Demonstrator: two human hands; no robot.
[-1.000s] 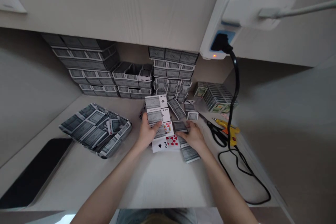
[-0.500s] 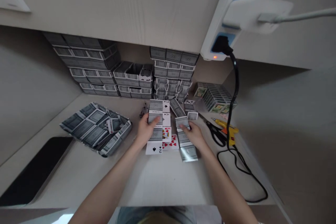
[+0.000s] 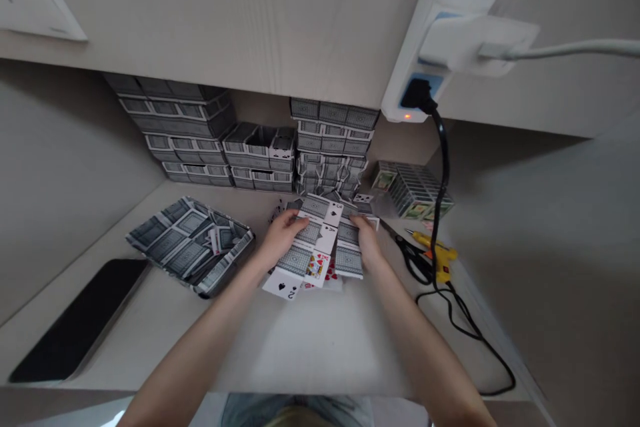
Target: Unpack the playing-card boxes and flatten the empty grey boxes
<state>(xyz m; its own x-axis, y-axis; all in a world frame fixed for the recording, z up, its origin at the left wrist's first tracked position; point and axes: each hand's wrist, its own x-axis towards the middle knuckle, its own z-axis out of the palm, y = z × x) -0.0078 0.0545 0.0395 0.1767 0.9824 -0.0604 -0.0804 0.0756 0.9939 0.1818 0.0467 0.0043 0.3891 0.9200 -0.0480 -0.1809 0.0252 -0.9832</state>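
My left hand point(image 3: 283, 238) grips the left edge of a joined panel of playing cards point(image 3: 296, 260), thumb on top. The panel is tilted; grey backs make up most of it, and a 3, an ace, a king and a 2 show face up. In my right hand point(image 3: 367, 240) is a narrower strip of playing cards point(image 3: 349, 257), backs up, its left edge close against the panel. Red-suited cards point(image 3: 331, 273) peek out beneath the two. More loose cards point(image 3: 363, 199) lie behind my hands, partly covered.
Left stands a box made of cards point(image 3: 190, 243) with cards inside, beside a black flat object point(image 3: 80, 320). Stacked card boxes point(image 3: 195, 127) line the back. To the right are black scissors point(image 3: 414, 259), a yellow glue gun point(image 3: 443, 265), clear-wrapped card packs point(image 3: 417, 190) and a hanging black cable point(image 3: 443, 173).
The panel in my left hand has turned from straight to slanted. My right hand has brought its strip up and leftward, closer to the panel. The camera view has shifted slightly.
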